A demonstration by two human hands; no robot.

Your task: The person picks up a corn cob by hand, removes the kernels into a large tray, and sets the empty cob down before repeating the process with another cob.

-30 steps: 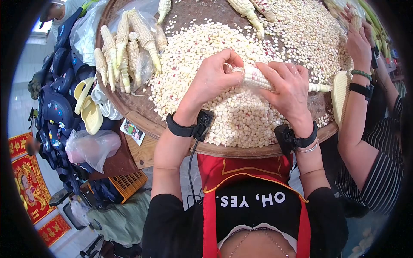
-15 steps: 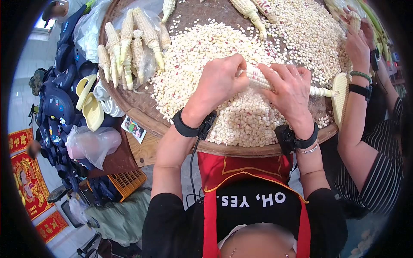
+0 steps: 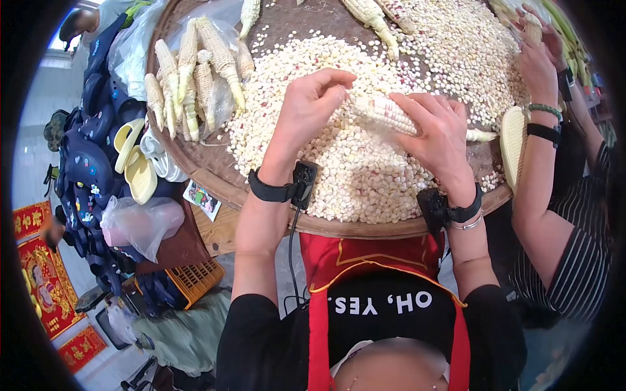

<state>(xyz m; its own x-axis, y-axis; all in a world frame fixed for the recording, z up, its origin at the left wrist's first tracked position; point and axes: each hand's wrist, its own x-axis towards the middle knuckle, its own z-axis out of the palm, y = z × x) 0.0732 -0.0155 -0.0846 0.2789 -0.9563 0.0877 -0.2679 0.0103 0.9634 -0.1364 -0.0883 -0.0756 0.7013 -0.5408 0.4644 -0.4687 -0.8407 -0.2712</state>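
Observation:
My right hand (image 3: 435,127) is wrapped around a corn cob (image 3: 388,116) with white and some reddish kernels. Its pale stalk end pokes out to the right of the hand. My left hand (image 3: 312,103) hovers to the left of the cob, apart from it. The fingers of that hand are curled, thumb and forefinger slightly apart, with nothing visible between them. Below both hands spreads a heap of loose corn kernels (image 3: 287,85), mostly white with a few red ones, on a round brown tray (image 3: 215,176) with a raised rim.
Stripped cobs (image 3: 189,58) lie on plastic at the tray's left. More corn ears (image 3: 372,19) rest at the far side. A cream slipper-like sole (image 3: 513,146) leans on the right rim. Another person's hand (image 3: 538,62) holds a cob there. Dark clogs (image 3: 88,156) hang at left.
My left hand has pulled away from the cob, moving left and up. My right hand stays around the cob, whose near end now shows more.

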